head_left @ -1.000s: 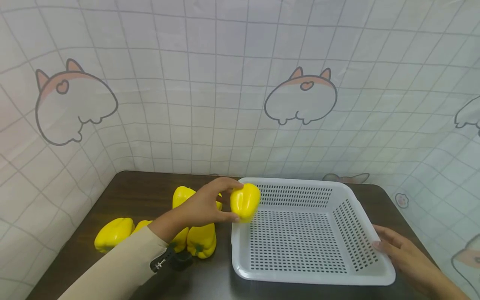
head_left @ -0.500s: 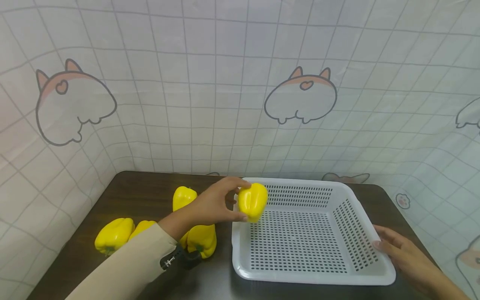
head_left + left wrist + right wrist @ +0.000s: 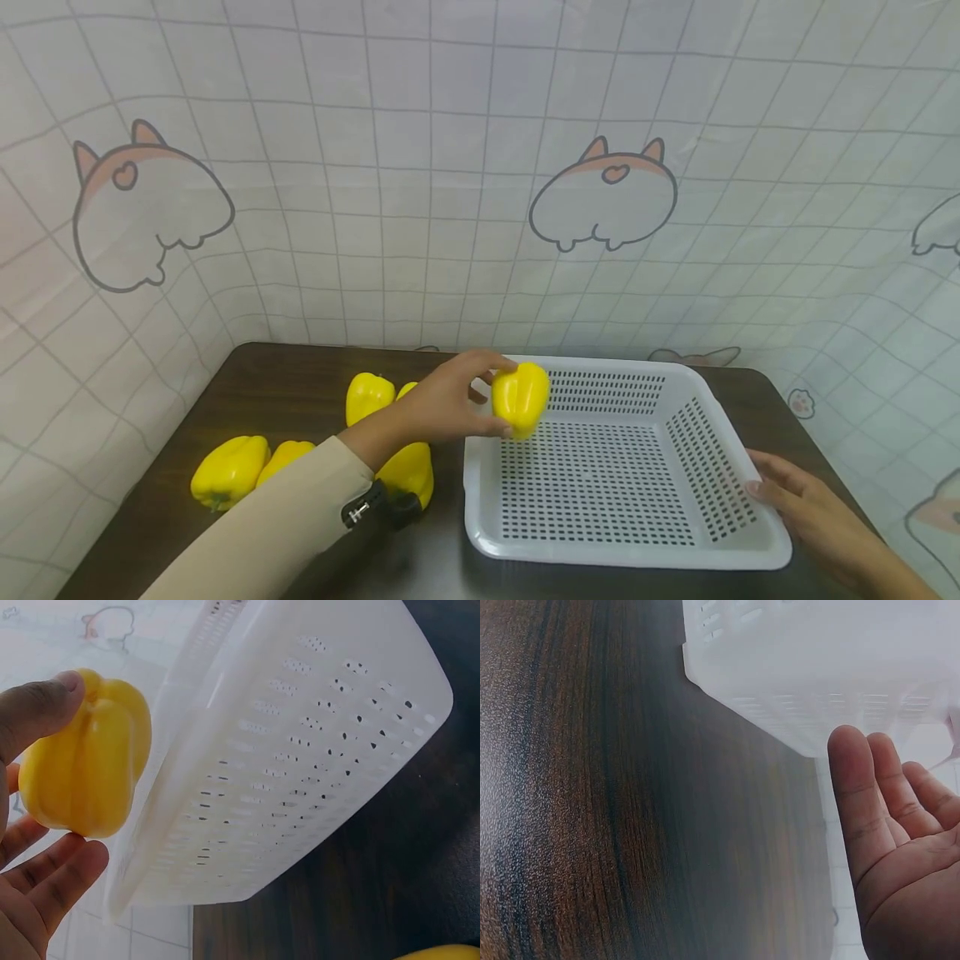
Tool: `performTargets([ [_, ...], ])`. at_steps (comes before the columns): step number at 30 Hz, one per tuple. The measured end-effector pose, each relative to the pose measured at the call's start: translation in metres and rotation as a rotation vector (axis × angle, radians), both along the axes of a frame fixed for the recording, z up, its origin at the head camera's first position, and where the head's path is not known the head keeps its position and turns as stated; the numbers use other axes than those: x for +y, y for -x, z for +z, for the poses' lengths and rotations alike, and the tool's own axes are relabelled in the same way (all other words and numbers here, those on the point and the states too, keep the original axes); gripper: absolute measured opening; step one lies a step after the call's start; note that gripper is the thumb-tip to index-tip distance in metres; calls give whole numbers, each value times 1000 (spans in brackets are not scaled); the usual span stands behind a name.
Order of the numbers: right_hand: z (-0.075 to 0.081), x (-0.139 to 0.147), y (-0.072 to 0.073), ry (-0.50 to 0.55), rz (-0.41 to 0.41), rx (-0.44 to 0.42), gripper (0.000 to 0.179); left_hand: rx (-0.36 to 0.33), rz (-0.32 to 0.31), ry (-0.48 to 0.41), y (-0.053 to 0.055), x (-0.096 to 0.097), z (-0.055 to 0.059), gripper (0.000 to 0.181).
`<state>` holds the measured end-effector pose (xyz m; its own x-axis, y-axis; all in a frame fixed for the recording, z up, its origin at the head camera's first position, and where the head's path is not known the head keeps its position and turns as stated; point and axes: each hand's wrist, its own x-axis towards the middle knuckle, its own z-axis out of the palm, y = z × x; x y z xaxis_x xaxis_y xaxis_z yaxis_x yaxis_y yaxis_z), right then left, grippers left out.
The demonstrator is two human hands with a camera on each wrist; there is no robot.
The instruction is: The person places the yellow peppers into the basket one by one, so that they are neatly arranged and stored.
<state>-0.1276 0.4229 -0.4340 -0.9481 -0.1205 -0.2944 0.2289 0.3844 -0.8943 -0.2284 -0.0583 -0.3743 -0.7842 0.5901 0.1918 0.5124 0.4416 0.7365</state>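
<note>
My left hand (image 3: 448, 402) grips a yellow bell pepper (image 3: 521, 400) between thumb and fingers, over the left rim of a white perforated plastic basket (image 3: 622, 557). In the left wrist view the pepper (image 3: 90, 761) hangs beside the basket's slotted outer wall (image 3: 300, 742), thumb on one end and fingertips at the other. At the basket's right side, my right hand (image 3: 821, 517) holds the rim, thumb over it and fingers along the outside. The right wrist view shows those fingers (image 3: 855, 780) extended against the outer wall.
Several more yellow peppers lie on the dark wooden table (image 3: 285, 375) to the left: one pepper (image 3: 228, 471) at far left, another (image 3: 367, 396) farther back, and one (image 3: 411, 471) partly behind the left wrist. A white grid-patterned sheet (image 3: 420, 208) stands behind and around the table.
My left hand has carried the pepper rightward and slightly up, farther over the basket's left side. The right hand and basket stay in place.
</note>
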Motion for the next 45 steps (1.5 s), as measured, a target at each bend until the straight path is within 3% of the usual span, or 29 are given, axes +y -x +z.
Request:
performTargets([
  [22,-5,4,1,11,21,34,69,-17,-48,6,9,32,4,79],
  [30,-6,6,2,21,39,33,69,-5,-91,-8,13,44,4,78],
  [45,-5,2,1,6,15,22,71,7,-70,51,17,64,0,78],
])
